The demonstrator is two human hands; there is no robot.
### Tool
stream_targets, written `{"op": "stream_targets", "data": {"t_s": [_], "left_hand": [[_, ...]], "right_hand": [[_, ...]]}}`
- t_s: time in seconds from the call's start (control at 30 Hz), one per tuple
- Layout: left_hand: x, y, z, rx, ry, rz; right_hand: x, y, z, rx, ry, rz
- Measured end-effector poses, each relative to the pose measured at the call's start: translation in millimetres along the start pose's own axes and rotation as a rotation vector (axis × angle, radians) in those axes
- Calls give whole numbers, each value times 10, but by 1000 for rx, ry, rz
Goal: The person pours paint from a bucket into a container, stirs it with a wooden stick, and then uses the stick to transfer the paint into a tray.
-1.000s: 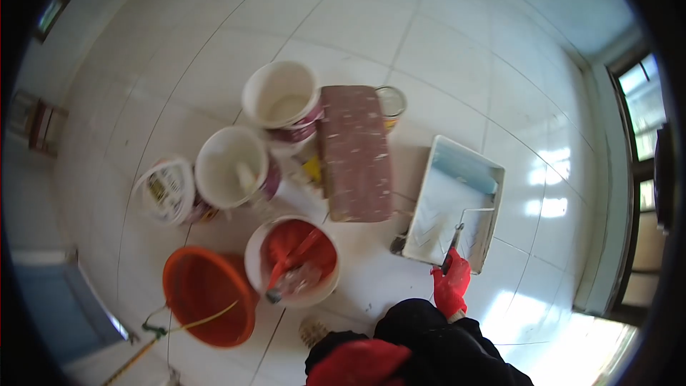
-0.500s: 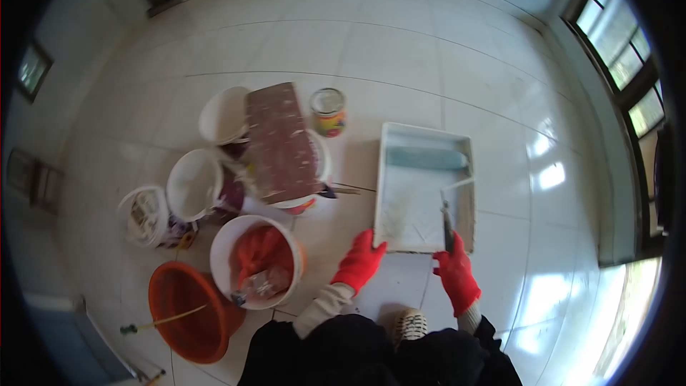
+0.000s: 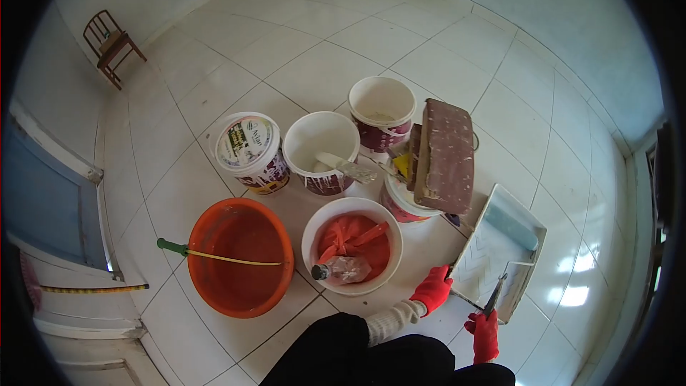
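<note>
My right hand (image 3: 484,336), in a red glove, is closed around the dark handle of a paint roller (image 3: 494,296). The pale blue-green roller sleeve (image 3: 511,224) lies at the far end of a white paint tray (image 3: 480,266). My left hand (image 3: 433,290), also gloved in red, grips the near left corner of that tray. White paint residue coats the tray's inside. Close to my left hand stands a white bucket (image 3: 309,232) with a red plastic bag (image 3: 364,241) and a clear plastic bottle (image 3: 350,269) in it.
An orange basin (image 3: 287,243) with a green-tipped stick (image 3: 229,259) across it stands at left. Behind are several paint buckets, one lidded (image 3: 250,146), one holding a brush-like tool (image 3: 346,166). A brown, paint-spotted box (image 3: 446,157) rests on another. A chair (image 3: 111,43) stands far left.
The view has swung left, so the tray and both hands now appear farther right and the buckets nearer the middle. Both hands keep their hold on the tray and roller.
</note>
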State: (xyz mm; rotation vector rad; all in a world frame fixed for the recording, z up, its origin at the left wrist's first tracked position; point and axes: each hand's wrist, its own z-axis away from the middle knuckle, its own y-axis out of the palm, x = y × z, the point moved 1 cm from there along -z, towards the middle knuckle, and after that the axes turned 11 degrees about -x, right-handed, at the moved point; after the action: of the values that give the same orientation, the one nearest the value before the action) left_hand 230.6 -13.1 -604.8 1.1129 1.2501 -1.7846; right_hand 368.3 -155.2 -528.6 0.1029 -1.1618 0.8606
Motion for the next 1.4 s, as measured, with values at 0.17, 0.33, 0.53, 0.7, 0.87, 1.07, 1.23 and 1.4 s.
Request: {"op": "stream_targets", "data": {"t_s": [0.17,0.33,0.53,0.7,0.87,1.07,1.23,1.4], "left_hand": [[116,119,-35,43,-97,98],[163,159,-203,172,-133,218],[322,248,-246,367,-446,384],[-33,-62,-234,348,-371,292],[-262,-190,-108,329,-489,348],[-264,-235,7,318,-510,329],[-202,-241,121,324,-508,336],[-138,-273,235,313,-525,312]], "right_hand": [[92,35,-195,27,48,-60],[191,141,-386,3,-27,-135],[514,125,-358,-111,26,-132],[680,137,-145,-139,24,-191],[647,-14,25,-80,41,-237],[548,-158,449,-84,69,-164],[430,-340,714,-36,130,-131],[496,-338,938,30,200,-159]]}}
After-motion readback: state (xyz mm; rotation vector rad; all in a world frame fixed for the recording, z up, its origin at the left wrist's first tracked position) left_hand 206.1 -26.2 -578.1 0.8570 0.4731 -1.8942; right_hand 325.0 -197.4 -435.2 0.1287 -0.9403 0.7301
